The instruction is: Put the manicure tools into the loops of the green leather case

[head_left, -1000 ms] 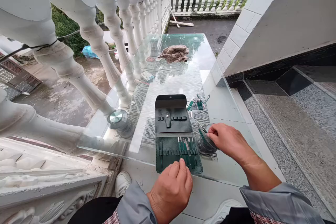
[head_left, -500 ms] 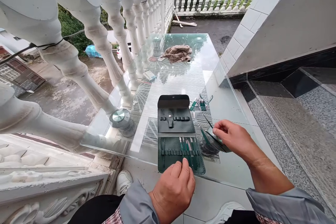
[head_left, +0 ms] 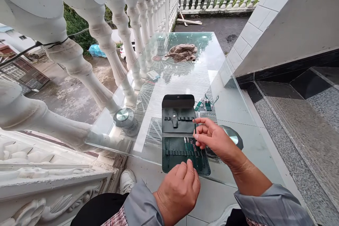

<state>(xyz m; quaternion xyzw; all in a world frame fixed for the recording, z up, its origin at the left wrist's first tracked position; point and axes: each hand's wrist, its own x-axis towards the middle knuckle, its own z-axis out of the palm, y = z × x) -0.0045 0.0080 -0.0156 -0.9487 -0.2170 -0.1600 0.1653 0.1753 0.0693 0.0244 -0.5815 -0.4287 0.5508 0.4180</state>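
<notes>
Okay, your right hand [head_left: 212, 137] pinches a slim dark-green tool [head_left: 195, 127] over the open tool case [head_left: 175, 144] on the glass table [head_left: 182, 81]; separately, your left hand [head_left: 180, 188] bunches at the case's near edge, grip unclear.

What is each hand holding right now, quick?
Left hand: fingers curled together by the case's near edge; whether it grips anything cannot be told.
Right hand: closed, fingertips pinching a thin dark tool.

Left hand [head_left: 180, 189]: back upward, fingers bent together. Right hand [head_left: 215, 139]: forefinger and thumb extended leftward, remaining fingers curled; wrist [head_left: 242, 167] bare.
</notes>
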